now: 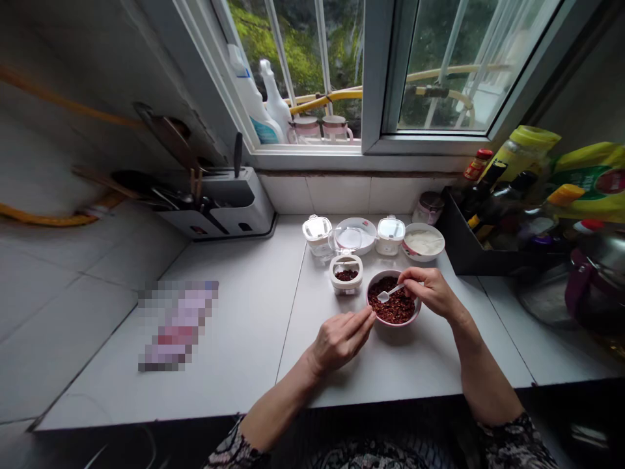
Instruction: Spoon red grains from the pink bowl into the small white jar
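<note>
The right hand (432,293) pinches the handle of a small white spoon (385,296) between thumb and fingers. The spoon's bowl end is over the dark red flakes (394,310) in a pink-rimmed bowl (398,324), which stands on the white counter (234,326) in front of the person. The left hand (342,339) is apart from the right, its fingers together and their tips at the near left side of that bowl; whether they grip the rim or only rest there, one cannot tell.

Just beyond the left hand stands a small clear jar (346,285) with a pale collar, partly filled with similar flakes. Behind it are two jars with white lids, a left one (317,238) and a right one (390,236), with a white dish (360,241) between them. A bowl of white powder (424,243) sits to the right of these.

Farther right, a black box (456,241) holds bottles and jars. On the left side lies a blurred pink and purple thing (180,326), and behind it a utensil holder (244,198) stands near the wall. Two spray bottles (251,98) stand by the window (378,98)
</note>
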`<state>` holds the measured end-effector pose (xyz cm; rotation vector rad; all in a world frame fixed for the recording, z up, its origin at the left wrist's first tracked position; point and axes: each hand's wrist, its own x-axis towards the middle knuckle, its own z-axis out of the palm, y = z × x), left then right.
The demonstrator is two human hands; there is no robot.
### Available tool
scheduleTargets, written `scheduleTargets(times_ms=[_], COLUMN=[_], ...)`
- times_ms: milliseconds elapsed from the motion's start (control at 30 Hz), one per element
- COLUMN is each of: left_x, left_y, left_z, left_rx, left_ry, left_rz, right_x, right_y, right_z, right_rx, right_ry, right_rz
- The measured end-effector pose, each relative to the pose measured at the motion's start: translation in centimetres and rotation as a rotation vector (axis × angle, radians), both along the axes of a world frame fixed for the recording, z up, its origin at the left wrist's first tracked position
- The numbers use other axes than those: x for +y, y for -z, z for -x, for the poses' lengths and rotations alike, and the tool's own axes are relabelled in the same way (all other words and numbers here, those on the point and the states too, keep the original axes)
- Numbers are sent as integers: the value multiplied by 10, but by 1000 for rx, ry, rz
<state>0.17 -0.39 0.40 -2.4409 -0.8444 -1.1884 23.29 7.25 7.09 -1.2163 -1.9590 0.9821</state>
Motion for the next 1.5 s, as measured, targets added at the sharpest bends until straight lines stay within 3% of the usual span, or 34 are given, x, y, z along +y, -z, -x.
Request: scheduleTargets(times_ms=[800,1500], left_x=[2,2], left_y=[2,3], left_z=[0,2], left_rx=[-44,-56], left_ry=[50,75], left_rz=[10,34], right_x=[-3,2], right_y=[1,5], right_z=[5,3], right_rx=[47,8], right_ry=[28,102], right_rz=[64,-58])
